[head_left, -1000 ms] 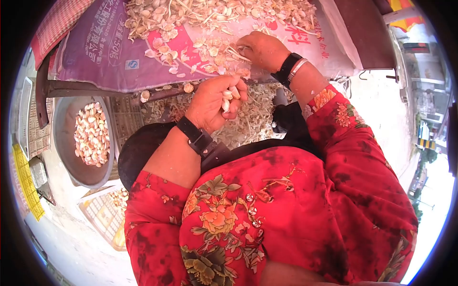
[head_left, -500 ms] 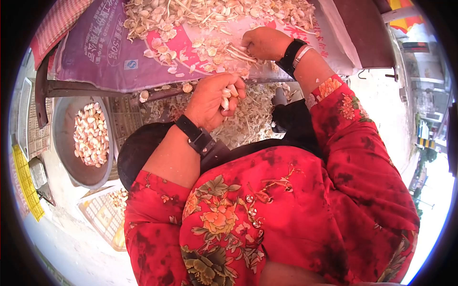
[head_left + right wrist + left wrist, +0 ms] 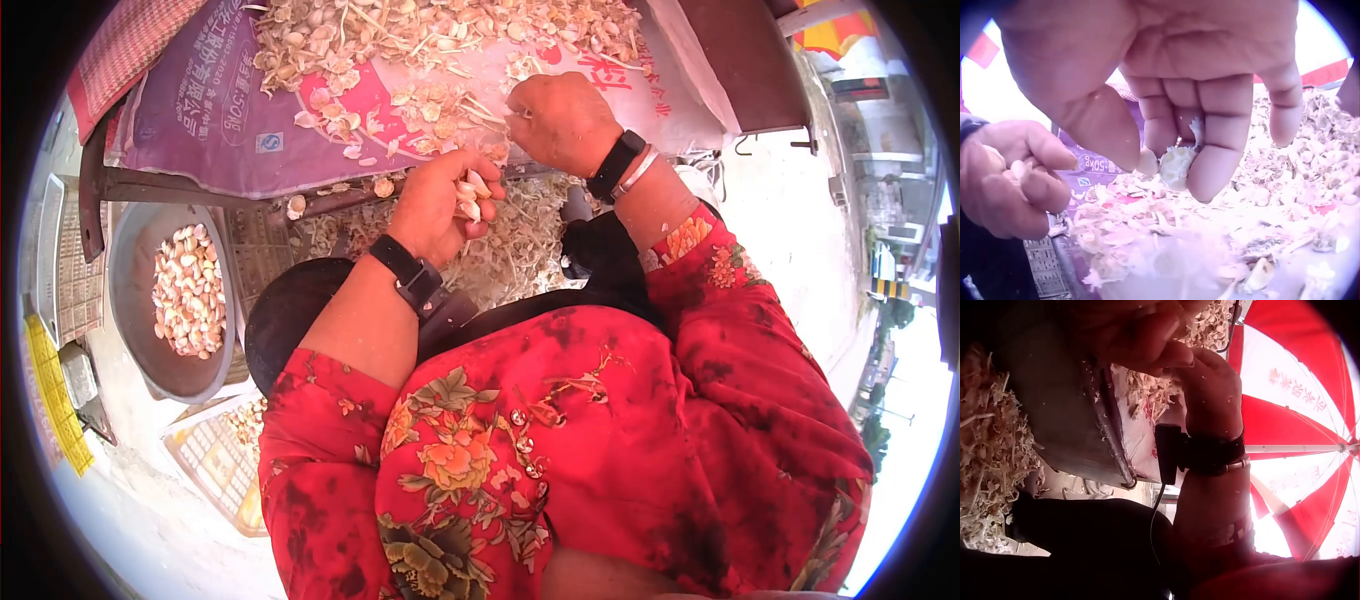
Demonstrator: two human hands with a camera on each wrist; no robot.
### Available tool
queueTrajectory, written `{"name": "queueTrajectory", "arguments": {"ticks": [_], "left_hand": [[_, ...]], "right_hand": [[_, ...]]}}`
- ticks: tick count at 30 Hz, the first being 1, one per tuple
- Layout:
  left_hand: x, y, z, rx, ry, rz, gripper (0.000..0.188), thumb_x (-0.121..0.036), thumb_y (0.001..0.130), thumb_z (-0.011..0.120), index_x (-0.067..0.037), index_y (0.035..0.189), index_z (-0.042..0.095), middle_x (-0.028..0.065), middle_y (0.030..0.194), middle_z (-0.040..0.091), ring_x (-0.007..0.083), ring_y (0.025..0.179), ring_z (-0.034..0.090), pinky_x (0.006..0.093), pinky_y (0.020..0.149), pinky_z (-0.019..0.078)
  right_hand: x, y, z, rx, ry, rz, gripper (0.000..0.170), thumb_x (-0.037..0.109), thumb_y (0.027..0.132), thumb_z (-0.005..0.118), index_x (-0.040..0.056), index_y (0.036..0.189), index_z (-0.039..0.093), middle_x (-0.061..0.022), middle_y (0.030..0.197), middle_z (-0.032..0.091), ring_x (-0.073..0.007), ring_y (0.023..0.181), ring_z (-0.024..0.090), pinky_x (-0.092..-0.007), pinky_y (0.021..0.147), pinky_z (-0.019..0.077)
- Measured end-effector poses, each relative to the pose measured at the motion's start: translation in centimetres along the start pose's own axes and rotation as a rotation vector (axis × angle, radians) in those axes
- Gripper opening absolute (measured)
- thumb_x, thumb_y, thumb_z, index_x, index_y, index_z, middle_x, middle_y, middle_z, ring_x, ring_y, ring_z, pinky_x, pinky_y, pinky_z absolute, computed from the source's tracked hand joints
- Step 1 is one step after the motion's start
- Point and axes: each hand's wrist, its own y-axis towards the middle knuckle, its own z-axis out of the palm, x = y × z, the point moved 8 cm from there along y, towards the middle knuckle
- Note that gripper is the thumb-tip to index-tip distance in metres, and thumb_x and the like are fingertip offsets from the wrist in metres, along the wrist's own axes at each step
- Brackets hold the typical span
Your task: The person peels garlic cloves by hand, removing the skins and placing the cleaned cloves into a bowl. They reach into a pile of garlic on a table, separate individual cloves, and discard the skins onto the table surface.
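Observation:
The left hand (image 3: 425, 210) is curled round several peeled-apart garlic cloves (image 3: 470, 195), held palm up near the table's front edge. In the head view the right hand (image 3: 567, 122) is over the purple and white sack (image 3: 235, 140) that covers the table, beside scattered garlic skins (image 3: 435, 110). The right wrist view shows its thumb and fingers pinching a small pale garlic base (image 3: 1176, 166) with hollow sockets where cloves sat. The cloves in the left hand are partly hidden by its fingers.
A large heap of garlic skins and stalks (image 3: 440, 45) lies on the far part of the sack. More husks (image 3: 520, 240) lie below the table. A grey basin (image 3: 128, 300) of garlic cloves (image 3: 190, 290) stands at the left. A crate (image 3: 215, 450) sits below it.
The right hand shifted slightly away, then came back toward the body. The left hand stays almost in place with its cloves, and the head view has tilted a little.

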Motion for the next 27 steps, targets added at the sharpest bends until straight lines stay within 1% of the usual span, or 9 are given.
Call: {"name": "queueTrajectory", "arguments": {"ticks": [2,6,8,12,15,18,19,22,27], "left_hand": [[0.4,0.2,0.2,-0.018,-0.055,-0.038,0.033,-0.033,0.093,0.046,-0.004,0.086,0.057,0.0075,0.072,0.059,0.0147,0.053,0.054,0.0243,0.04,0.0349],[1.0,-0.3,0.9,-0.064,-0.169,-0.069,0.034,-0.034,0.093,0.045,-0.004,0.083,0.056,0.008,0.072,0.058,0.0153,0.053,0.053,0.0234,0.04,0.0333],[1.2,-0.1,1.2,0.055,-0.13,-0.061,0.033,-0.033,0.093,0.046,-0.004,0.081,0.055,0.0084,0.072,0.058,0.0144,0.052,0.052,0.0228,0.039,0.033],[0.9,-0.5,1.5,0.158,-0.095,-0.027,0.031,-0.03,0.093,0.047,-0.003,0.079,0.055,0.0091,0.071,0.058,0.0127,0.05,0.05,0.0215,0.037,0.0329],[0.7,-0.5,1.5,0.195,-0.101,-0.017,0.03,-0.028,0.093,0.048,-0.001,0.08,0.055,0.0098,0.071,0.058,0.0119,0.048,0.05,0.0214,0.037,0.0339],[-0.3,-0.9,1.3,0.187,-0.112,0.011,0.029,-0.027,0.093,0.049,-0.001,0.081,0.055,0.011,0.074,0.057,0.0132,0.048,0.051,0.0217,0.037,0.0351],[-0.6,-1.0,1.3,0.185,-0.127,0.023,0.028,-0.027,0.093,0.049,-0.001,0.082,0.055,0.0115,0.075,0.058,0.0135,0.048,0.052,0.0217,0.037,0.0354],[-1.4,-1.2,1.2,0.195,-0.154,0.052,0.028,-0.026,0.092,0.049,-0.002,0.083,0.056,0.0125,0.077,0.058,0.0142,0.048,0.052,0.0219,0.037,0.0362],[-2.9,-2.0,2.0,0.198,-0.173,0.139,0.029,-0.028,0.092,0.05,-0.001,0.081,0.056,0.0125,0.076,0.058,0.0144,0.047,0.052,0.0224,0.038,0.0361]], "right_hand": [[3.3,-1.9,-1.6,-0.152,0.131,-0.187,0.012,0.018,0.076,0.061,0.0064,0.073,0.06,-0.0142,0.072,0.061,-0.0349,0.073,0.061,-0.0437,0.064,0.0471],[5.6,-4.0,-2.5,-0.231,0.359,-0.261,0.009,0.014,0.076,0.062,0.0066,0.078,0.058,-0.0124,0.073,0.059,-0.0346,0.073,0.059,-0.0434,0.065,0.0472],[4.1,-4.1,-3.0,-0.24,0.417,-0.248,0.011,0.014,0.076,0.064,0.0061,0.081,0.058,-0.012,0.075,0.06,-0.0346,0.075,0.059,-0.043,0.067,0.0477],[-3.6,-3.0,-1.5,-0.184,0.122,0.004,0.029,0.021,0.081,0.064,0.0046,0.105,0.06,-0.0177,0.095,0.061,-0.0351,0.094,0.058,-0.041,0.083,0.0471],[-9.2,-1.6,2.6,-0.206,-0.022,0.2,0.051,0.036,0.086,0.059,0.0036,0.126,0.05,-0.0255,0.118,0.054,-0.0385,0.115,0.049,-0.0407,0.098,0.0404],[-9.5,0.5,7.0,-0.075,0.187,0.267,0.069,0.049,0.086,0.054,0.005,0.137,0.039,-0.0295,0.134,0.041,-0.0425,0.128,0.036,-0.0399,0.107,0.0311],[-8.2,1.3,7.8,-0.012,0.212,0.303,0.074,0.054,0.084,0.056,0.0069,0.138,0.039,-0.0279,0.138,0.037,-0.0419,0.13,0.034,-0.045,0.107,0.0299],[-2.4,3.9,8.3,-0.021,0.247,0.115,0.074,0.052,0.083,0.058,0.0077,0.138,0.038,-0.0257,0.14,0.035,-0.0406,0.132,0.031,-0.0506,0.106,0.0283],[3.6,4.6,9.9,0.097,0.195,-0.259,0.07,0.047,0.077,0.063,0.014,0.135,0.043,-0.0177,0.139,0.039,-0.0382,0.131,0.032,-0.05,0.105,0.028]]}}
